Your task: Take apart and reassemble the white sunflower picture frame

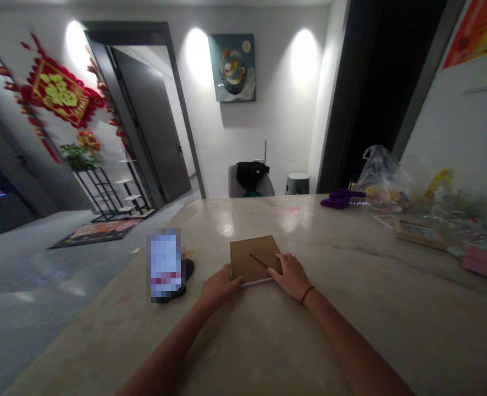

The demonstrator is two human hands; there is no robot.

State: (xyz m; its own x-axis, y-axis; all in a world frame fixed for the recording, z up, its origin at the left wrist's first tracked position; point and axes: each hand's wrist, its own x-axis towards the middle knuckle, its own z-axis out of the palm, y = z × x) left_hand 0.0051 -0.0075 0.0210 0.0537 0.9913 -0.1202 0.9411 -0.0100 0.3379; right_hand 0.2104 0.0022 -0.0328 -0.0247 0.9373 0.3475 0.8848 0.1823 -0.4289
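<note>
A flat rectangular picture frame (243, 260) lies on the stone counter (350, 313) with its brown cardboard back facing up and a thin white edge showing. A darker brown stand flap (266, 258) lies folded against the back. My left hand (221, 286) grips the frame's near left corner. My right hand (289, 276), with a dark band on its wrist, lies over the near right corner with its fingers on the cardboard. What the frame's underside shows is hidden.
Left of my hands, a pixelated phone (164, 264) leans on a round black stand (188, 270). At the far right lie a purple cloth (341, 198), a plastic bag (383, 179), a wooden frame (419, 234) and a glass container (476, 202).
</note>
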